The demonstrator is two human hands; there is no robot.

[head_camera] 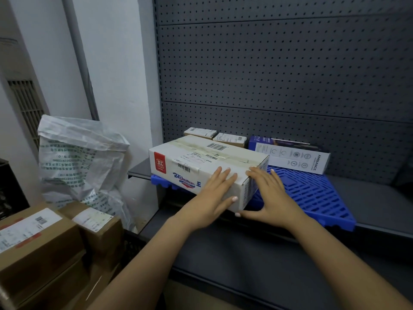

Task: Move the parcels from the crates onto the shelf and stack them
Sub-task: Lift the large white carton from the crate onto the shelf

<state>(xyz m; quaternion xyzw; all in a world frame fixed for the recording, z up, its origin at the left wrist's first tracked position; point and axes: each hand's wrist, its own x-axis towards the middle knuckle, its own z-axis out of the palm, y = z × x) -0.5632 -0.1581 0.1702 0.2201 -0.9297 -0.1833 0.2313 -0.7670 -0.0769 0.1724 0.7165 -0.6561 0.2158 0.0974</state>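
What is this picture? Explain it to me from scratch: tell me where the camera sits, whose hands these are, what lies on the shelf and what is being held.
There is no machine here. A person works with bare hands, and one camera worn on the head looks down at them. The left hand and right hand lie flat, fingers straight, against the near corner of a white box, pressing it rather than gripping it. The box rests on a blue plastic mat on a dark shelf. Behind it sit two small boxes and a blue-and-white box. At lower left, brown parcels stand beside a white sack.
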